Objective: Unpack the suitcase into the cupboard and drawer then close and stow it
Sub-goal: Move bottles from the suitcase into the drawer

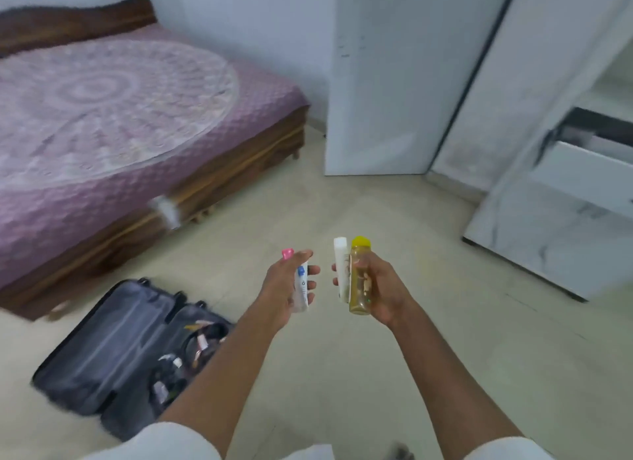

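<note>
A dark suitcase (pixel 113 350) lies open on the floor at the lower left, with small toiletries loose in its right half. My left hand (pixel 286 288) grips a white tube with a blue mark (pixel 302 290) and a pink-capped item (pixel 287 254) behind it. My right hand (pixel 380 288) holds a yellow-capped bottle of yellowish liquid (pixel 359 281) together with a white tube (pixel 340 271). Both hands are raised over the floor in front of me. The white cupboard (pixel 534 93) stands at the right with a drawer (pixel 589 158) pulled open.
A bed (pixel 113 117) with a purple patterned cover and a wooden frame fills the left side, close behind the suitcase. An open white cupboard door (pixel 383 82) stands ahead in the middle. Pale tiled floor (pixel 342 374) stretches between bed and cupboard.
</note>
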